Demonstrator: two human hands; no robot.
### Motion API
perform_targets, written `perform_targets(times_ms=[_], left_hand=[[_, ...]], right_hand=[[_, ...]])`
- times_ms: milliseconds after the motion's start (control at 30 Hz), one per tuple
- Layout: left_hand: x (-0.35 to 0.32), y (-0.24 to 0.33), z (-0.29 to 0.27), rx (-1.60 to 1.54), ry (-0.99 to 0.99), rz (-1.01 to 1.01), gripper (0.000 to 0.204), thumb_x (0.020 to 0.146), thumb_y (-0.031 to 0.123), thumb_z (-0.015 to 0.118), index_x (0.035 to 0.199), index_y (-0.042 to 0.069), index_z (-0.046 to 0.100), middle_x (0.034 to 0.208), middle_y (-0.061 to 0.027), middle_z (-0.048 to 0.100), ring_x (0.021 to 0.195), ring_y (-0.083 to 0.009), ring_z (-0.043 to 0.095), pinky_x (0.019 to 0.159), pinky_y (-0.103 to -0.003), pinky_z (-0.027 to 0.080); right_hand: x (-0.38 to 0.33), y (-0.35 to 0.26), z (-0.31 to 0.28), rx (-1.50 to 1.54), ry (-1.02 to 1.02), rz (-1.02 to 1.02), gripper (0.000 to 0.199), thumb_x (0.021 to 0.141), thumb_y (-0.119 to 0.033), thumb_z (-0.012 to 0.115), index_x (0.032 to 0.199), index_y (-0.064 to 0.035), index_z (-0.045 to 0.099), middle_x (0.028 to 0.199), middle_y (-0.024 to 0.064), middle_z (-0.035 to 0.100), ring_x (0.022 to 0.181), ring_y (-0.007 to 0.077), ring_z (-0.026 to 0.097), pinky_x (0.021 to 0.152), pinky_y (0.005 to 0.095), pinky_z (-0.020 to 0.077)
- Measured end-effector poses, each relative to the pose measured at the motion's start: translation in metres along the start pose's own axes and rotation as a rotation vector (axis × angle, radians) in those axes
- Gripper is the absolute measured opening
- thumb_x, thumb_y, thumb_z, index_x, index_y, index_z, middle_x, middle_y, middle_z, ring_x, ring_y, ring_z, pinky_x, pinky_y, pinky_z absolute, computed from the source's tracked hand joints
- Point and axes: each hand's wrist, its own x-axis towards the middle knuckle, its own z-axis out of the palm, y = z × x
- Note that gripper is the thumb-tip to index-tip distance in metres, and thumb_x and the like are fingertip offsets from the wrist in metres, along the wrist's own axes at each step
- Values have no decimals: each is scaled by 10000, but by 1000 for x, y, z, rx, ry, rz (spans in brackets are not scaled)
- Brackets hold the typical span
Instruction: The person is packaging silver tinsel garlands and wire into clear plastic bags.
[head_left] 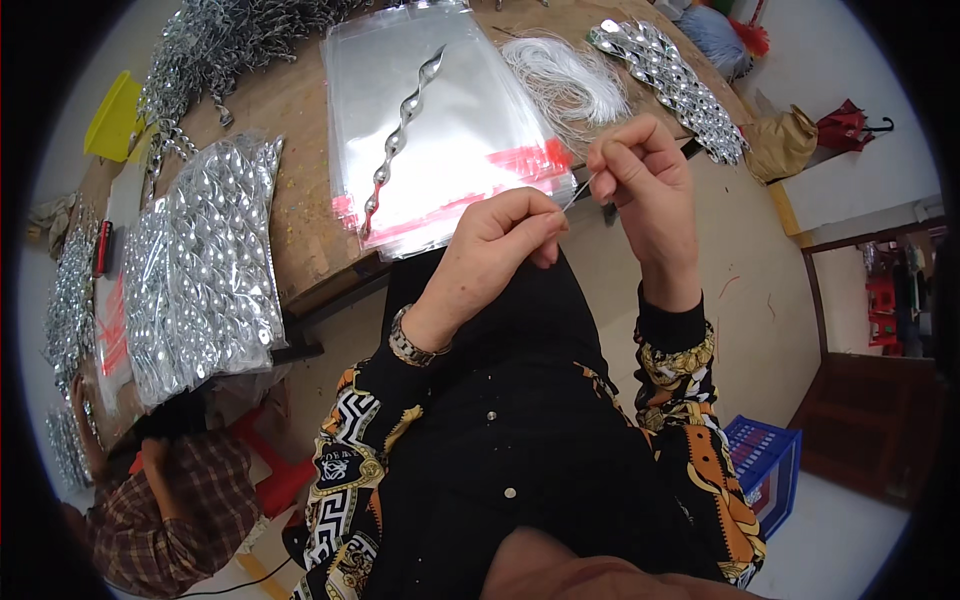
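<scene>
My left hand [492, 248] is closed in a pinch, thumb against forefinger, just off the table's near edge. To its right and higher up, my right hand [645, 180] pinches too, its fingers curled in. A thin white string seems to run between the two pinches, though it is very faint. Beyond my hands lies a stack of clear plastic bags [455, 110] with red-printed edges. A single twisted silver strip [403, 128] rests on the stack. Right of the bags is a loose bundle of white strings [568, 85].
Packed silver spirals [205, 270] lie at the left, and a silver heap [250, 50] stands behind. More silver spirals [670, 90] overhang the table's right edge. A yellow container [112, 118] is far left. A co-worker in plaid [185, 510] sits lower left; a blue crate [765, 470] stands lower right.
</scene>
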Motion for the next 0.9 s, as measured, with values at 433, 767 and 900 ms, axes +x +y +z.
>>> perform_targets(times_ms=[433,767,900], left_hand=[[5,13,9,-194,68,-45,139,919,97,557,980,-15,613,751,6,575,558,-43,432,561,-206,407],[-6,5,1,-167,62,-19,103,904,64,567,928,-20,621,768,1,580,565,-39,410,537,-205,364],[-5,5,2,-184,78,-15,106,909,66,562,933,-18,621,768,1,578,566,-37,405,539,-205,363]], right_hand=[[-9,0,14,-111,-42,-49,35,923,-19,525,915,-43,501,866,75,611,647,68,519,600,189,429],[4,-2,-13,188,71,-105,29,938,-40,518,917,-51,500,817,81,554,606,68,478,561,204,400],[1,1,-11,185,43,-5,26,937,-44,515,914,-34,510,841,91,585,620,78,502,589,218,443]])
